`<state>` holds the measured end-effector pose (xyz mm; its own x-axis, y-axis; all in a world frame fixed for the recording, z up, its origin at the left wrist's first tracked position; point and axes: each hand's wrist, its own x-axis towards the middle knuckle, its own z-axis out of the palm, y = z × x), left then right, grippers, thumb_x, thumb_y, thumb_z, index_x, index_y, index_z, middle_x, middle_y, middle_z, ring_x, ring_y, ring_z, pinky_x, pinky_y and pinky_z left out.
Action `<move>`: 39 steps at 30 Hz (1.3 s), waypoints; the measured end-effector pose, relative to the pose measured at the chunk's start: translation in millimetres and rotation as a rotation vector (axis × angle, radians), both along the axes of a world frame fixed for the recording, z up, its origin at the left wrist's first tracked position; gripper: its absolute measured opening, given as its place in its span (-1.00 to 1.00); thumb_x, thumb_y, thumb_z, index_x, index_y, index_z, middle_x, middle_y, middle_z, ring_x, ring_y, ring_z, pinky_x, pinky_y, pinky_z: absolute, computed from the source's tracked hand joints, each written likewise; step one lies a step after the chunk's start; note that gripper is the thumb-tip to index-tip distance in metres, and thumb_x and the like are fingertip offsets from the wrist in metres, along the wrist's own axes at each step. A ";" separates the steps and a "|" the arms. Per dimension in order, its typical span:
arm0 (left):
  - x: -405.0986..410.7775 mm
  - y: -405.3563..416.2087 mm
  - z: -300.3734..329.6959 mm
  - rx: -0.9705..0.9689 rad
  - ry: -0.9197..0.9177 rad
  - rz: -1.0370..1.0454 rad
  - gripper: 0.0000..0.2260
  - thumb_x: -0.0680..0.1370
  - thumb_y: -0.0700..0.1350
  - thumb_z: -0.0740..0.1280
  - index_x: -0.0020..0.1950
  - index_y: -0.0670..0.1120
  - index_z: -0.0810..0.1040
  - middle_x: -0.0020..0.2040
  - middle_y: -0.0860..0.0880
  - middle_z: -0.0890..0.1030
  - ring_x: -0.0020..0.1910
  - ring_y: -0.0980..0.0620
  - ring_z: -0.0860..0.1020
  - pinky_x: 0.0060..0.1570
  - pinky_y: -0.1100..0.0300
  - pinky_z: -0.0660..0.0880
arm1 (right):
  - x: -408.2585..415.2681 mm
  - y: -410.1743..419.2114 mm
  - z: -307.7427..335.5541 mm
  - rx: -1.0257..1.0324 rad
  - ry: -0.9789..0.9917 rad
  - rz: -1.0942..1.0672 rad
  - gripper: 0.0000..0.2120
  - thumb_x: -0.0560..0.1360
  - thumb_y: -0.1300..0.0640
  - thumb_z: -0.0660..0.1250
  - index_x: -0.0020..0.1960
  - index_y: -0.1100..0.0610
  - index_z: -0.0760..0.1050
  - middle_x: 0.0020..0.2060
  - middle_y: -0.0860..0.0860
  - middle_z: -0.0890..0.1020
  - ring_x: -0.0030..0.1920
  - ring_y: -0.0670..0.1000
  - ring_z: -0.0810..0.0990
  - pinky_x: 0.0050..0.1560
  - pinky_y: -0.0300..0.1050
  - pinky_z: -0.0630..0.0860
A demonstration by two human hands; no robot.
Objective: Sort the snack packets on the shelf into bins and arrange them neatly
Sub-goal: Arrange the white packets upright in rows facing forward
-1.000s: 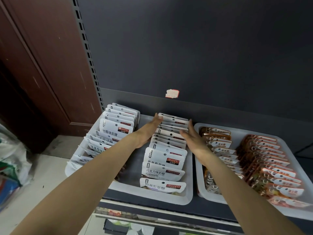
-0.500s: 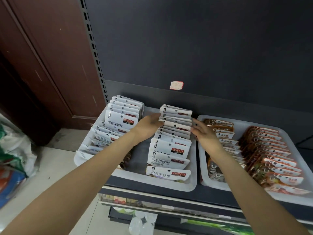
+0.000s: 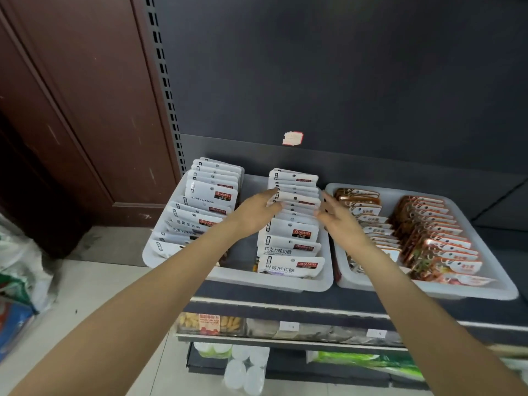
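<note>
Two white bins stand side by side on a dark shelf. The left bin (image 3: 237, 277) holds two rows of white snack packets: a left row (image 3: 208, 195) and a middle row (image 3: 291, 224). The right bin (image 3: 428, 290) holds two rows of orange-brown packets (image 3: 428, 232). My left hand (image 3: 257, 211) touches the left edge of the middle white row, fingers apart. My right hand (image 3: 337, 218) hovers at that row's right edge, fingers spread, holding nothing.
A dark back panel with a small torn price label (image 3: 293, 138) rises behind the bins. Lower shelves hold snack trays (image 3: 211, 324) and clear bottles (image 3: 245, 370). A brown wooden door (image 3: 71, 110) and bags on the floor (image 3: 20, 281) lie to the left.
Both hands have slid back along the middle row of white packets toward me and drawn slightly apart. My view has pulled back, so lower shelves show.
</note>
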<state>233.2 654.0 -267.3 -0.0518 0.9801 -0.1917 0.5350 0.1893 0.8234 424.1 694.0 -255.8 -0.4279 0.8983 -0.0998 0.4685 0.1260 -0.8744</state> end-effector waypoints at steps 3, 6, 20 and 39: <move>1.3 -36.2 8.3 0.060 0.132 -0.182 -0.51 0.61 0.12 0.16 0.52 0.04 0.21 0.53 0.08 0.18 0.49 0.07 0.17 0.44 0.18 0.10 | 13.9 -19.7 -5.8 0.024 -0.040 -0.008 -0.56 0.59 0.12 0.23 0.46 0.02 0.28 0.27 -0.14 0.42 0.31 -0.16 0.35 0.25 -0.28 0.26; 0.6 -60.8 6.0 0.073 0.344 -0.425 -0.46 0.59 0.13 0.21 0.53 0.04 0.18 0.55 0.09 0.12 0.52 0.10 0.06 0.45 0.22 -0.03 | 19.9 -42.4 -13.8 0.084 -0.114 0.054 -0.62 0.57 0.07 0.27 0.38 -0.05 0.39 0.32 -0.13 0.38 0.35 -0.17 0.30 0.29 -0.29 0.23; -3.2 -83.0 -7.4 0.234 0.484 -0.144 -0.83 0.57 -0.13 0.33 0.13 -0.09 0.61 0.02 -0.07 0.66 0.01 -0.03 0.61 0.07 0.06 0.54 | 23.8 -71.3 -32.0 0.385 -0.291 -0.118 -0.84 0.47 0.26 0.39 0.05 0.23 0.64 -0.07 0.13 0.66 -0.10 0.06 0.58 -0.17 -0.42 0.35; 14.6 -92.5 -47.4 0.122 0.057 0.218 -0.93 0.50 -0.22 0.41 -0.05 -0.15 0.56 -0.12 -0.03 0.62 -0.13 0.08 0.57 -0.05 0.31 0.47 | 26.5 -59.0 -56.6 0.119 -0.031 -0.164 -0.84 0.44 0.32 0.41 0.01 0.20 0.61 -0.01 0.02 0.66 -0.03 -0.04 0.63 -0.03 -0.26 0.55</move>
